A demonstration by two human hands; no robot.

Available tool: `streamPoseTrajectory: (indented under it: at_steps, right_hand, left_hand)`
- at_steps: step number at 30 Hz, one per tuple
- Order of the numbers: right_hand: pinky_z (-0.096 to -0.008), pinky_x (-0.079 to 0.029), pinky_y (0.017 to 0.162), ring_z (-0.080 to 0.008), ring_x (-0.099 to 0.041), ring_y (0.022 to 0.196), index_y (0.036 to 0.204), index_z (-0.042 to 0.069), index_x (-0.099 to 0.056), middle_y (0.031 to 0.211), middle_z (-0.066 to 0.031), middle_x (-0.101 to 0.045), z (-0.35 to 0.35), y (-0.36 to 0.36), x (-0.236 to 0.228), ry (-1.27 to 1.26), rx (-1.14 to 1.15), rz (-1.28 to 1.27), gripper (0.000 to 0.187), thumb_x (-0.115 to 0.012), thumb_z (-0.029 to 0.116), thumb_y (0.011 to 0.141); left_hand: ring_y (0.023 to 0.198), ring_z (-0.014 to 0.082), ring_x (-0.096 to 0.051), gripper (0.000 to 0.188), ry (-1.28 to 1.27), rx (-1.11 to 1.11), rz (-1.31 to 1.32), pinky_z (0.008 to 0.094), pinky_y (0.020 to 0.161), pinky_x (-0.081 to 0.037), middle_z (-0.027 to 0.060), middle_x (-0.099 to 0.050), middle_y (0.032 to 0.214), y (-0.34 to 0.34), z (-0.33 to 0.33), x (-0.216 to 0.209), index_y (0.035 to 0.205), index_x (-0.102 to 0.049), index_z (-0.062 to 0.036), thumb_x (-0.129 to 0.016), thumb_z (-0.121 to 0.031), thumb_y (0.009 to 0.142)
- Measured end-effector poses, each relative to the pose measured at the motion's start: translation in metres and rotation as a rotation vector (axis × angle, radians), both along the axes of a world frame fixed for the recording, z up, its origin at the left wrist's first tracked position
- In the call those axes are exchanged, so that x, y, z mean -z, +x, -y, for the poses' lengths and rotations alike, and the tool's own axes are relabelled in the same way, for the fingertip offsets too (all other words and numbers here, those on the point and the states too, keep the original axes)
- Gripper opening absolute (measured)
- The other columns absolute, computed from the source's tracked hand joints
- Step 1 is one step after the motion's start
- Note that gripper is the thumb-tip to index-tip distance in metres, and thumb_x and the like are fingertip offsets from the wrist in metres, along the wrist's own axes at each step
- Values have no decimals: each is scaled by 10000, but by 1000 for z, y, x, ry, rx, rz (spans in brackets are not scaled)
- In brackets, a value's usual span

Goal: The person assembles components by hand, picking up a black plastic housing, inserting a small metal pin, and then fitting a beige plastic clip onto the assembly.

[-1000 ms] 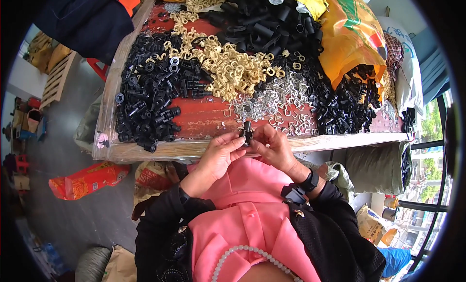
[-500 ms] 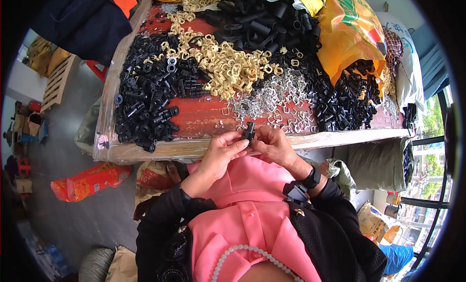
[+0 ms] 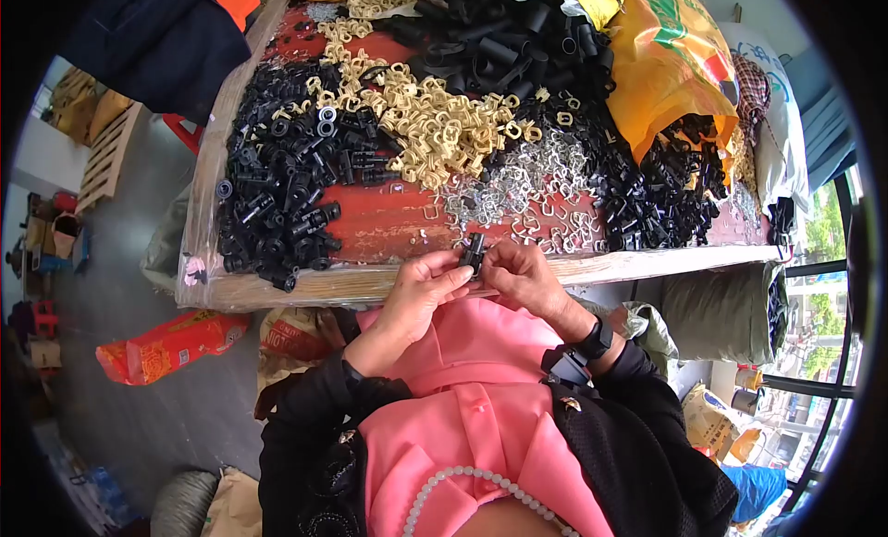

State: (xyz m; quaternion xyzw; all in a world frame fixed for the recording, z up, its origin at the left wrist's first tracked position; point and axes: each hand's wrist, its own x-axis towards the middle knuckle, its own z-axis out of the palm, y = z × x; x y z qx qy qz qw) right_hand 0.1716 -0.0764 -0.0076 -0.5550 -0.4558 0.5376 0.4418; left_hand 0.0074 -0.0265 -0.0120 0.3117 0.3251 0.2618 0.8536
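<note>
Red worktable (image 3: 388, 224) spread with heaps: black plastic fittings (image 3: 287, 195) on the left, black tubes (image 3: 499, 37) at the far edge, brass-coloured rings (image 3: 421, 121) in the middle, silver wire clips (image 3: 513, 190) just right of those, more black parts (image 3: 666, 199) spilling from an orange bag (image 3: 666, 65). Nearer, at the table's front edge and above a pink lap, left hand (image 3: 416, 292) and right hand (image 3: 523, 276) brought together, fingertips of both pinched shut on one small black fitting (image 3: 473, 252), held upright between them. Likely risks: fitting slipping from so fine a pinch and dropping off the edge to the floor; a sleeve brushing the loose clips off the table.
</note>
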Motion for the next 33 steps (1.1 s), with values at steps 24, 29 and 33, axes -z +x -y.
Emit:
streamPoseTrajectory:
  at_steps: [24,29,33]
  right_hand:
    - [-185,-340,444,-14,-404,517,680,7,-509,547,31,-477,9,3,0,-61,-39,69,73,-542,65,709]
    - [-186,-348,446,-15,-422,522,692,-1,-510,563,19,-502,4,2,-3,-97,-45,-9,73,-538,61,719]
    - [-192,-358,449,-18,-440,533,700,-7,-510,586,8,-523,1,0,4,-76,-30,9,90,-536,70,739]
  left_hand:
    - [751,77,-536,331,230,36,-41,198,665,-453,50,-568,912,2,6,-1,1058,-501,34,-595,-50,752]
    - [744,77,-534,334,191,28,-20,193,657,-446,49,-569,904,1,4,1,1060,-499,36,-596,-50,752]
    - [736,75,-527,331,167,37,-27,192,650,-439,47,-569,892,1,1,1,1061,-500,33,-594,-55,756]
